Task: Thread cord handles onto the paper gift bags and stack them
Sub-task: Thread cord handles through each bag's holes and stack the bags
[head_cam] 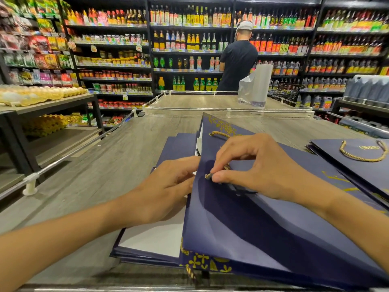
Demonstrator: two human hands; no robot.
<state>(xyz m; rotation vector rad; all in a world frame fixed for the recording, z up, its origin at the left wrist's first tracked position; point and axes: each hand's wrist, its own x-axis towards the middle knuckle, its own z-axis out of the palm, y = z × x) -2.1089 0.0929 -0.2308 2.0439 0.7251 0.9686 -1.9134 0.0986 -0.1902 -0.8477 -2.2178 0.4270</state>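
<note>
The left hand (pixel 168 184) grips the near bag (pixel 242 224) by its edge; the right hand (pixel 259 165) pinches the cord (pixel 209 175) tip. Feeding it straight, paper taut, seems best.

We can't read any text here. The gold print on the stacked gift bag (pixel 357 167) at the right of the table (pixel 126 165) is too small and blurred to make out, as is the dark print low on the plastic bag roll (pixel 259 85). Bottle labels (pixel 189 17) and price tags (pixel 185 52) on the shelves (pixel 189 28) are just colour smears.
</note>
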